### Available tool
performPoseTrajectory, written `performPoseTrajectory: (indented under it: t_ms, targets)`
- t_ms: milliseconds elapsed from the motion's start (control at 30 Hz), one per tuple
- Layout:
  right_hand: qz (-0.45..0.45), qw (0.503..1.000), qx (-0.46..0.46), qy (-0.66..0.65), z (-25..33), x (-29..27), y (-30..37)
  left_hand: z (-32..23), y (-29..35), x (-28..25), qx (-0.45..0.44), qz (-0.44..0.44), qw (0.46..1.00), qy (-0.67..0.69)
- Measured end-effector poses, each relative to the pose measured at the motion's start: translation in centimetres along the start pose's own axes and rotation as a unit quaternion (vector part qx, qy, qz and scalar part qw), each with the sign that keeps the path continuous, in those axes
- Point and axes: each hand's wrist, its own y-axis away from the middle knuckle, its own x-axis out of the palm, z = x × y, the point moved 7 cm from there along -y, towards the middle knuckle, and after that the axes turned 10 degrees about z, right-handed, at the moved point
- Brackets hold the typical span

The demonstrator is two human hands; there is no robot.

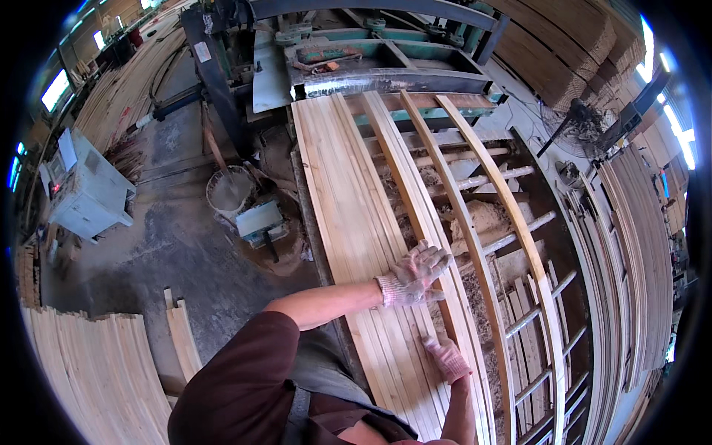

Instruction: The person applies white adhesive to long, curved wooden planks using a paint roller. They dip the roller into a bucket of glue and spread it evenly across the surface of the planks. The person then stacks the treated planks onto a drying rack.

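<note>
While the broad row of pale wooden strips [348,200] lies on the roller frame [523,321], my gloved left hand [416,274] is splayed over the row's right edge. My gloved right hand [449,360] is apart, nearer me; I cannot tell whether it grips anything. A green-framed machine [430,55] stands beyond.

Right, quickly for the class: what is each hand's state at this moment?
Left hand: open, gloved fingers spread over the boards, not closed around one.
Right hand: low over the boards; whether its grip is closed cannot be told.
</note>
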Motion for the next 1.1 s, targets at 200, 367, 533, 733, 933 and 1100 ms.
performPoseTrajectory:
  t_ms: [200, 367, 533, 733, 933, 1100]
  targets:
    - [0.011, 0.975, 0.033, 0.219, 3.8, -1.3, 3.0, -1.2, 0.4, -0.9, 0.060, -0.115, 0.990, 0.056]
    - [-0.356, 0.927, 0.002, 0.121, 2.3, -13.0, 9.9, -3.8, 0.9, -2.7, 0.084, -0.189, 0.977, -0.052]
    - [-0.385, 0.880, 0.212, 0.177, -11.9, -15.9, 11.2, -3.2, 0.2, -1.3, 0.116, -0.207, 0.970, -0.053]
    - [-0.337, 0.909, 0.215, 0.117, -9.7, -4.7, 12.7, -2.6, 0.7, -1.4, 0.145, -0.195, 0.968, -0.070]
    - [-0.351, 0.903, 0.229, 0.091, -9.4, -4.1, 13.4, -3.0, -0.7, 0.8, 0.140, -0.100, 0.975, -0.139]
    - [-0.344, 0.897, 0.274, 0.053, -8.9, -4.3, 14.1, -2.6, -0.6, 1.4, 0.150, -0.105, 0.974, -0.131]
